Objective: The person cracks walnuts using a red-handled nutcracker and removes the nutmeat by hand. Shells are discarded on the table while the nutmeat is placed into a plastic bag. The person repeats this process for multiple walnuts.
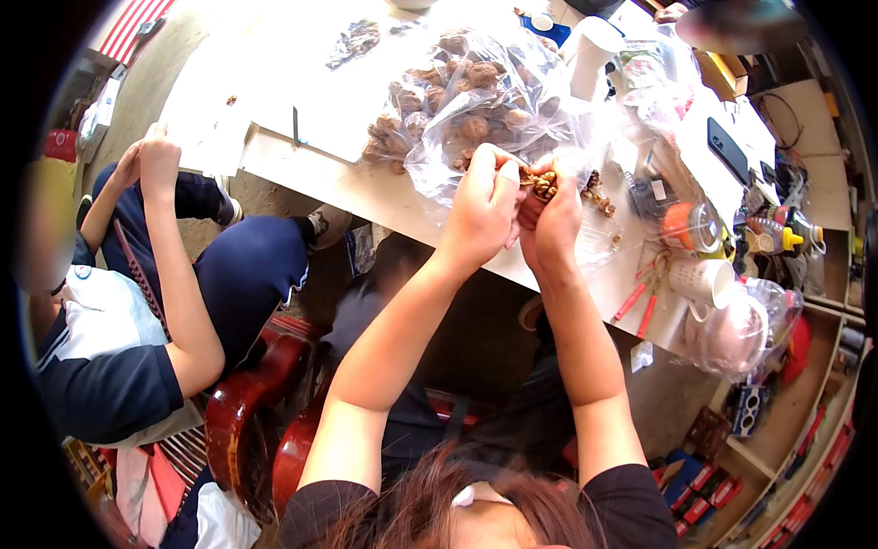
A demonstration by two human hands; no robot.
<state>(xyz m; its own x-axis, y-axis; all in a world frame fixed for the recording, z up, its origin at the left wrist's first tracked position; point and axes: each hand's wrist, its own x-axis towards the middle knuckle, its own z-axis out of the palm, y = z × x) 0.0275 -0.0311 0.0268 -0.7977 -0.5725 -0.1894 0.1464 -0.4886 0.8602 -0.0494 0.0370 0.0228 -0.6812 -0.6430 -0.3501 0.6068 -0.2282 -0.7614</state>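
Observation:
Both my hands are raised over the table's front edge, close together in front of a clear plastic bag (430, 174) of whole brown walnuts (475, 128). Between my fingertips is a cracked walnut (545, 187), its wrinkled golden-brown kernel partly showing. My right hand (554, 220) pinches it between thumb and fingers. My left hand (483, 206) is closed too, its thumb and forefinger pressed against the walnut's left side. The curled fingers hide part of the nut. Broken shell pieces (599, 197) lie just right of my right hand.
Red-handled pliers (645, 293), a white mug (700, 280), an orange-filled jar (688, 225) and a dark phone (728, 151) are on the right side of the table. A white cup (590, 55) stands behind the bag. Another person (137, 339) sits at my left, hands raised by the table.

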